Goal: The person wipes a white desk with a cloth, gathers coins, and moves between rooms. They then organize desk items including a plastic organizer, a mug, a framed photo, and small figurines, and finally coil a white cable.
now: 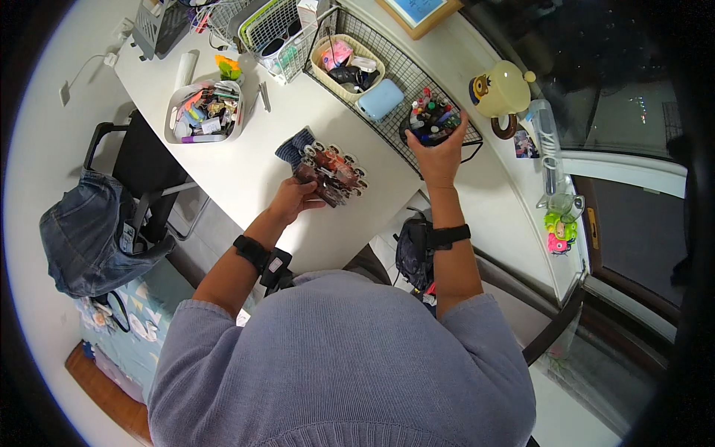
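**A:** Where is the left hand (292, 198) sitting right now?

**B:** It is resting on the white worktop (246, 167), closing its grip on the near-left edge of a flat card of small round-edged pieces (333, 173), brown and red in colour. The fingers are curling around that edge; the card itself is lying just beside a dark blue folded cloth (293, 144).

**A:** How is that card likely to handle?

**B:** I am judging it as light and thin, fairly stiff but bendable, with a scalloped rim that could crease. Holding it at the edge, as the hand is doing, looks adequate; supporting it from beneath, nearer its middle, would be steadier.

**A:** And the right hand (439, 155)?

**B:** It is reaching to the right of the card, fingers spread wide, cupping the near side of a dark round pot of pens and markers (430, 121). I cannot tell whether it is actually gripping the pot or only touching it.

**A:** How would the pot handle?

**B:** Probably rigid and top-heavy, with loose contents that could spill if tilted. Grasping low around the wall seems safest. It is standing in a black wire tray (406, 74), beyond the card.
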A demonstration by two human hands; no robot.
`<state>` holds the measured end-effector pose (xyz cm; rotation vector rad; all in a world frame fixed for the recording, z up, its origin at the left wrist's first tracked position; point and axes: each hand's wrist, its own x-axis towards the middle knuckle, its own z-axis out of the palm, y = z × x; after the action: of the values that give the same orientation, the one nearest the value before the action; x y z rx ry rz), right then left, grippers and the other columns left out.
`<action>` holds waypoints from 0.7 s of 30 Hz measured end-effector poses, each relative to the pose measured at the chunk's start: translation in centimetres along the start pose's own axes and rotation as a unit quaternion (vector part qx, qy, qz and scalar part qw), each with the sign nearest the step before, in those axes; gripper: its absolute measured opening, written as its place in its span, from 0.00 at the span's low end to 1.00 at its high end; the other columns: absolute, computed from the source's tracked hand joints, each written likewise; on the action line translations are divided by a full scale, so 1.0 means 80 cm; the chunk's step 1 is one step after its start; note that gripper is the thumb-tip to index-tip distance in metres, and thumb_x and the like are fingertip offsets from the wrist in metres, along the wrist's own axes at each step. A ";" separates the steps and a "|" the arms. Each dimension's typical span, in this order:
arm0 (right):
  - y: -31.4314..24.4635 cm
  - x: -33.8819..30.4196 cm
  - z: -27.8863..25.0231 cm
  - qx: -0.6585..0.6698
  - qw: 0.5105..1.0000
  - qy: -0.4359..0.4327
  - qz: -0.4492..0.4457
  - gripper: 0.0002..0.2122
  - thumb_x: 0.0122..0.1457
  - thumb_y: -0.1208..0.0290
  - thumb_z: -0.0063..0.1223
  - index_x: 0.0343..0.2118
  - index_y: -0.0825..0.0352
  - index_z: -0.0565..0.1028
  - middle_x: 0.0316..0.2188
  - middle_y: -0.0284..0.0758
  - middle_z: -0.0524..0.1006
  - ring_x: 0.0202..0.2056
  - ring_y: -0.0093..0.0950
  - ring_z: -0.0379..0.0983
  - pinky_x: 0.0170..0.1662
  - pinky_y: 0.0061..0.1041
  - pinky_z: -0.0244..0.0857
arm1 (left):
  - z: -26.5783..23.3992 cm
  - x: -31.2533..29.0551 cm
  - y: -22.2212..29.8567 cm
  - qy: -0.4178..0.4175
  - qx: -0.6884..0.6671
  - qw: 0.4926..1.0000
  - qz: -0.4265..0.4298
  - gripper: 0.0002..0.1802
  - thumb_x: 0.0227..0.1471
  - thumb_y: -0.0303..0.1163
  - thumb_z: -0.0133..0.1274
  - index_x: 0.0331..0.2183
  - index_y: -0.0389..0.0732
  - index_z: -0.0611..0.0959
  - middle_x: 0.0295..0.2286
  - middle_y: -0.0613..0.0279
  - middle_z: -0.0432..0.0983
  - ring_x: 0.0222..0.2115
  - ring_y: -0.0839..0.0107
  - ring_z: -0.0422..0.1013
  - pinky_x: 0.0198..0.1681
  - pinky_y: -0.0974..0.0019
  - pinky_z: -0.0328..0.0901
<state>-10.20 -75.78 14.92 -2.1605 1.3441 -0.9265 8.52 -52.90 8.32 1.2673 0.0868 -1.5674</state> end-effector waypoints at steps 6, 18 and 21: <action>0.028 -0.008 0.036 0.003 0.999 0.035 0.040 0.48 0.36 0.63 0.69 0.57 0.70 0.48 0.51 0.50 0.60 0.51 0.43 0.62 0.53 0.35 0.60 | -0.006 0.007 -0.008 -0.008 -0.002 1.000 -0.009 0.12 0.54 0.28 0.46 0.40 0.32 0.72 0.33 0.53 0.74 0.33 0.61 0.74 0.38 0.58 0.71; 0.049 -0.002 0.070 0.073 0.997 -0.035 0.019 0.52 0.35 0.58 0.70 0.58 0.71 0.46 0.53 0.51 0.56 0.53 0.47 0.57 0.53 0.40 0.57 | 0.004 0.007 -0.008 -0.008 0.002 1.000 -0.010 0.11 0.54 0.27 0.46 0.40 0.33 0.72 0.33 0.54 0.74 0.33 0.62 0.74 0.38 0.58 0.72; 0.053 0.004 0.059 0.094 0.990 -0.099 0.044 0.55 0.36 0.56 0.70 0.60 0.72 0.40 0.56 0.54 0.53 0.56 0.48 0.54 0.56 0.39 0.55 | 0.006 0.015 -0.007 -0.023 0.010 0.999 -0.024 0.14 0.54 0.27 0.46 0.45 0.37 0.70 0.41 0.53 0.71 0.37 0.59 0.73 0.42 0.55 0.70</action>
<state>-9.24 -77.84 8.98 -1.9763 1.1966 -0.7507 7.96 -53.77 7.37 1.2525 0.0716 -1.6413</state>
